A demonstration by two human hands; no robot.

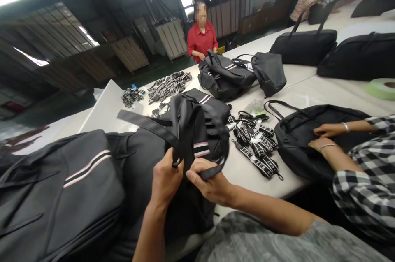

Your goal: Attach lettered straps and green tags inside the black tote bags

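Both hands are up against the black bag (pixel 200 136), which stands directly in front of them and reaches down below the left hand (pixel 166 175). The left hand is closed, gripping a black strap (pixel 148 124); the strap's free end sticks out up and to the left of that hand. The right hand (pixel 210 182), just beside the left, has its thumb and fingers pinched on a strap length (pixel 214 170) that curves up along the bag's right side. From where I stand, I cannot tell whether both hands hold one strap. The striped patch (pixel 201 149) on the bag sits just above the right hand.

Left of the left hand: a large black bag with a striped band (pixel 88 167) lies close by. Right of the right hand, near: a pile of printed straps (pixel 256 142) on the white table (pixel 293 182). Further right, a co-worker's hands (pixel 327 136) rest on a dark bag (pixel 296 130). Beyond the hands, ahead: more printed straps (pixel 169 87) and a heap of bags (pixel 226 75); a person in a red shirt (pixel 202 40) stands behind it. Far right, a pale green tape roll (pixel 382 88).
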